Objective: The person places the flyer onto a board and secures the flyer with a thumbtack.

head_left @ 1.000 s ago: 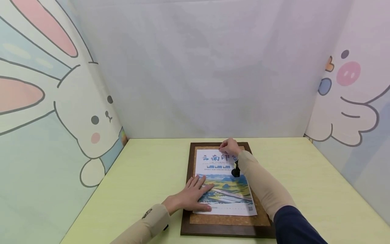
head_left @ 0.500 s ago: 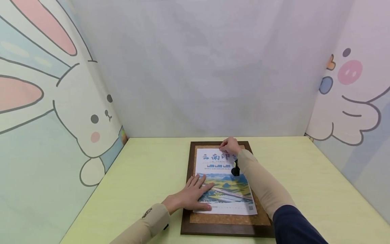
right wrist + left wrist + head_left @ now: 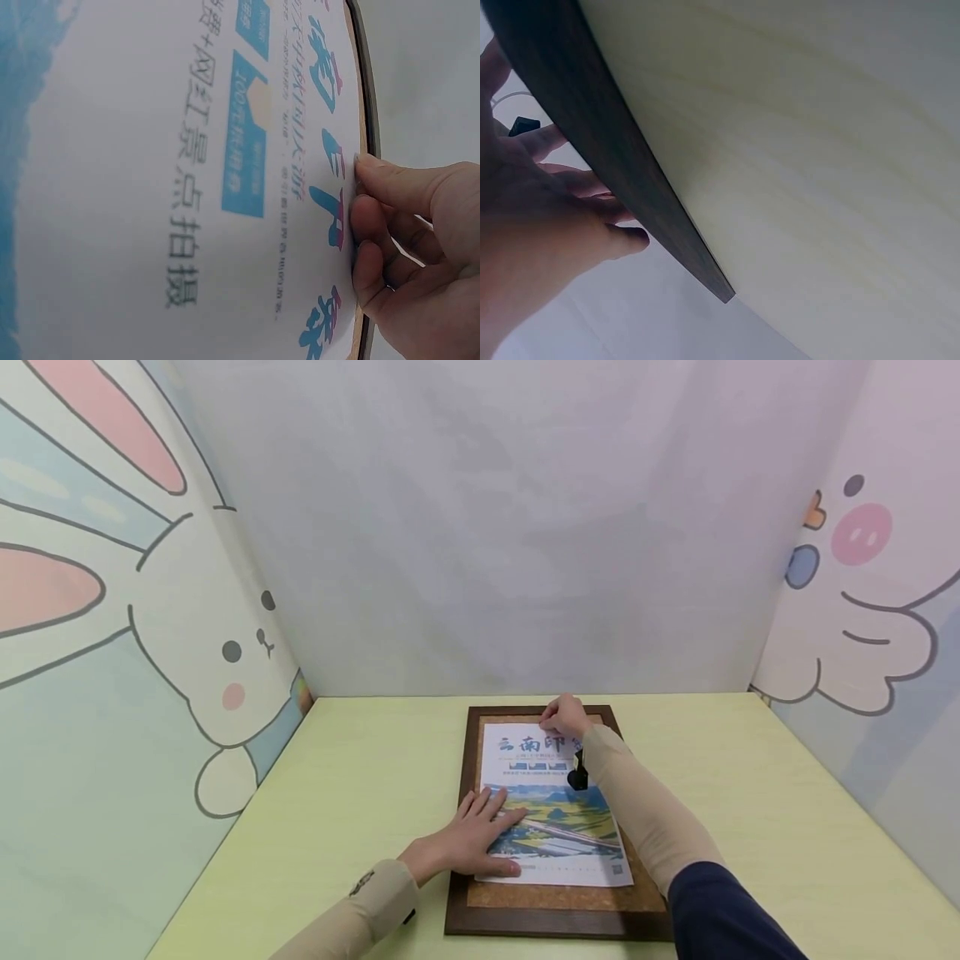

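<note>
A white poster (image 3: 555, 878) with blue lettering and a printed landscape lies on a cork board (image 3: 540, 897) framed in dark brown wood. My left hand (image 3: 474, 842) rests on the poster's lower left part, fingers spread and palm down. In the left wrist view that hand (image 3: 555, 199) reaches over the dark frame (image 3: 630, 172). My right hand (image 3: 567, 717) is at the middle of the poster's top edge. The right wrist view has the thumb and curled fingers of this hand (image 3: 416, 232) pinching at the edge; anything small between the fingertips is hidden.
The board lies on a pale yellow-green table (image 3: 360, 777), close to its back edge. A grey-white cloth wall (image 3: 480, 527) rises behind, and side walls carry a cartoon rabbit (image 3: 232, 652) and a cartoon bird (image 3: 862, 610). A small black device (image 3: 578, 775) hangs under my right wrist.
The view has shifted very slightly. Both hands keep their places on the poster, and the board stays where it was.
</note>
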The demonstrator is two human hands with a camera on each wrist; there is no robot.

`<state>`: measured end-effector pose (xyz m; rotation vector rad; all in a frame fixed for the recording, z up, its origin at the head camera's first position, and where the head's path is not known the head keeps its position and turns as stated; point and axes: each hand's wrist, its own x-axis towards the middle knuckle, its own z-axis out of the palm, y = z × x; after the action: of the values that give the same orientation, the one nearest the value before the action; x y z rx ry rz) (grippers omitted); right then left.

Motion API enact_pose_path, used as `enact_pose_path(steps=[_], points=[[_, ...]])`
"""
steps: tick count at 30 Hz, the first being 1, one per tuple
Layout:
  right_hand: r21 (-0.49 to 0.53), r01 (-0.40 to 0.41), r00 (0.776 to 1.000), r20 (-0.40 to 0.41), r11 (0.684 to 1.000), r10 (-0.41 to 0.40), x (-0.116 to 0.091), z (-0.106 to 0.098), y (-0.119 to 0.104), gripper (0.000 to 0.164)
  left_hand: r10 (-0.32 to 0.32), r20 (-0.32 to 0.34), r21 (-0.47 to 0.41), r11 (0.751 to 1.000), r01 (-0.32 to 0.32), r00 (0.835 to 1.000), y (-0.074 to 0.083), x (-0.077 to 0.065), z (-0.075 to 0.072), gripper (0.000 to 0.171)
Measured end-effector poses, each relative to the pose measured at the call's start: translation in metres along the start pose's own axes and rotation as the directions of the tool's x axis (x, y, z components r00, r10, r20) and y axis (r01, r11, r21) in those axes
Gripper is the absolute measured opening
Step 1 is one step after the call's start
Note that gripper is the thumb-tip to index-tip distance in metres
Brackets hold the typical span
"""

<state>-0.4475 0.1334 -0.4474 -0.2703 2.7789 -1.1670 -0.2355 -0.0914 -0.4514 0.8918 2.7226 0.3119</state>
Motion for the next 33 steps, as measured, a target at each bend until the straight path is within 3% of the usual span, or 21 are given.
enact_pose_path(steps=[10, 20, 33], points=[[-0.031, 0.007, 1.0, 0.0, 0.999, -0.007, 0.005, 0.001, -0.001, 0.007, -0.004, 0.002, 0.009, 1.0, 0.004, 1.0, 0.0, 0.001, -0.002, 0.081], [0.034, 0.028, 1.0, 0.0, 0.999, -0.028, 0.007, 0.003, 0.013, 0.011, -0.006, 0.008, -0.009, 1.0, 0.006, 1.0, -0.002, 0.001, 0.001, 0.081], [-0.008, 0.03, 0.999, -0.02, 1.0, -0.03, 0.004, 0.006, 0.004, 0.011, -0.003, 0.01, -0.017, 1.0, 0.003, 1.0, -0.001, -0.001, 0.001, 0.08]])
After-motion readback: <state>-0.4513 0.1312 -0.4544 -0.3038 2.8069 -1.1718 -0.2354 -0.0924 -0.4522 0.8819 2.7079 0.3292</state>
